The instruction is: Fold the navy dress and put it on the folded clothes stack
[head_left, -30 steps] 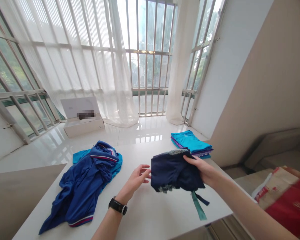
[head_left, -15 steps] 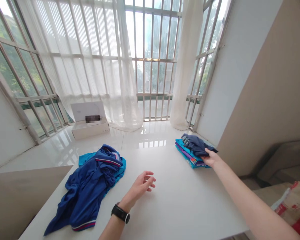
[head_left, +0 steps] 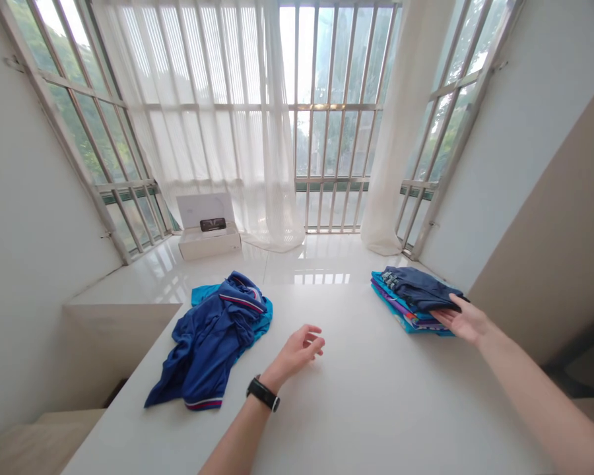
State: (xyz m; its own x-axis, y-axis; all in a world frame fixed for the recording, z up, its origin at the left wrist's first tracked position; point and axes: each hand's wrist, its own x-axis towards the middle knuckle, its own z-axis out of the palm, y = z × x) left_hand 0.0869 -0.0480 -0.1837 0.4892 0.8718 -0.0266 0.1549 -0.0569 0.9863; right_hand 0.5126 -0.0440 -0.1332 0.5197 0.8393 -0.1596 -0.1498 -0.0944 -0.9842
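My right hand [head_left: 462, 318] is at the near right edge of a folded dark navy garment [head_left: 420, 288]. Its thumb lies on top and the fingers reach along the garment's lower edge, holding it. That garment tops a stack of folded clothes [head_left: 393, 309] in turquoise and purple. Above the middle of the white table hovers my left hand [head_left: 303, 348], fingers loosely bent and apart, with nothing in it. A black watch [head_left: 263, 393] is on the left wrist. To the left of that hand, a rumpled blue shirt [head_left: 205, 346] with striped trim lies over a turquoise garment [head_left: 202, 293].
A white open box [head_left: 210, 244] with a dark device [head_left: 212, 225] on it stands on the glossy sill [head_left: 143, 274] at the back left. Sheer curtains [head_left: 272, 198] hang before the barred windows. A wall [head_left: 515, 198] borders the right side.
The view has turned slightly left, shifting everything rightward. The dark navy garment now lies flatter and more spread over the stack, with my right hand still at its edge. My left hand stays empty.
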